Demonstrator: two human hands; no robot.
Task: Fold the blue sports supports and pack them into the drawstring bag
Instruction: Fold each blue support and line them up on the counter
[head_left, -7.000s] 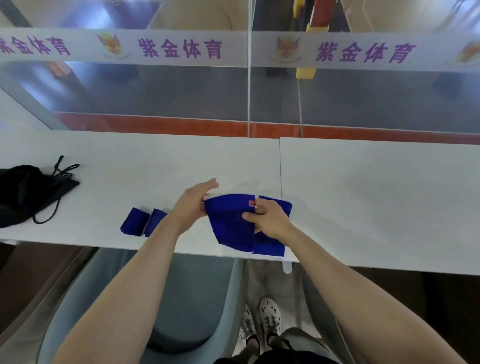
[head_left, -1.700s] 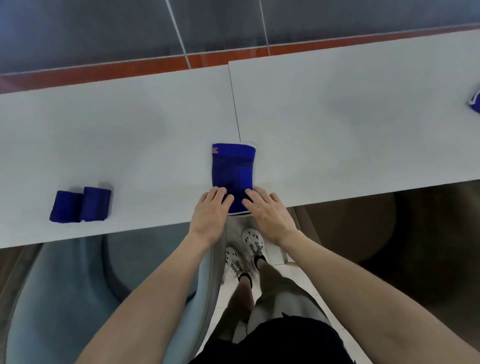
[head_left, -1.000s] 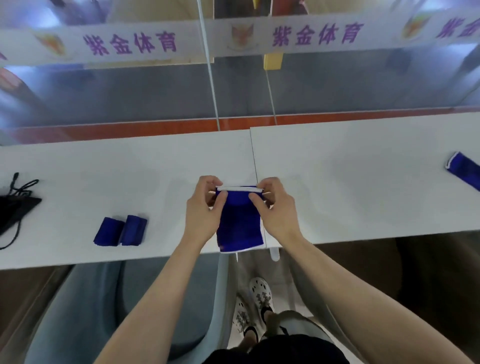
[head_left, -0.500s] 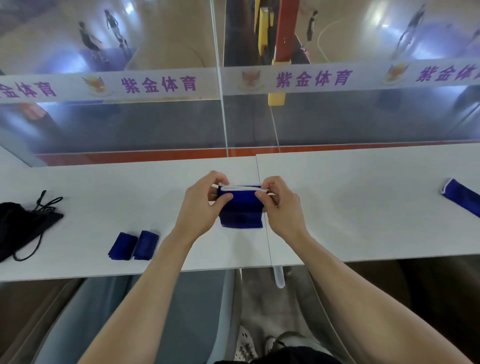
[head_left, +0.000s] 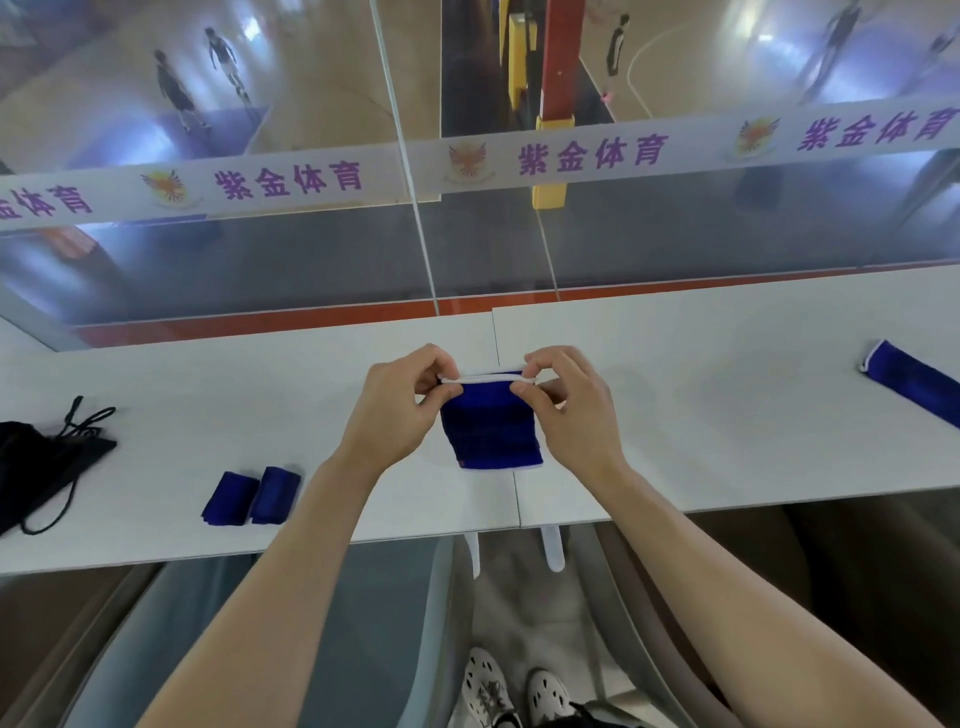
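Note:
A folded blue sports support with a white trimmed edge lies at the middle of the white table. My left hand pinches its far left corner and my right hand pinches its far right corner. Two small folded blue supports lie side by side to the left near the front edge. Another blue support lies unfolded at the far right. The black drawstring bag rests at the table's left end, partly cut off by the frame.
A glass wall with a white lettered banner stands right behind the table. A seam splits the two tabletops under the support. A grey chair and my shoes are below the front edge.
The long flat support has been folded in half toward the far side and is now short. Both hands moved from its near end to its far trimmed edge. The camera has tilted up.

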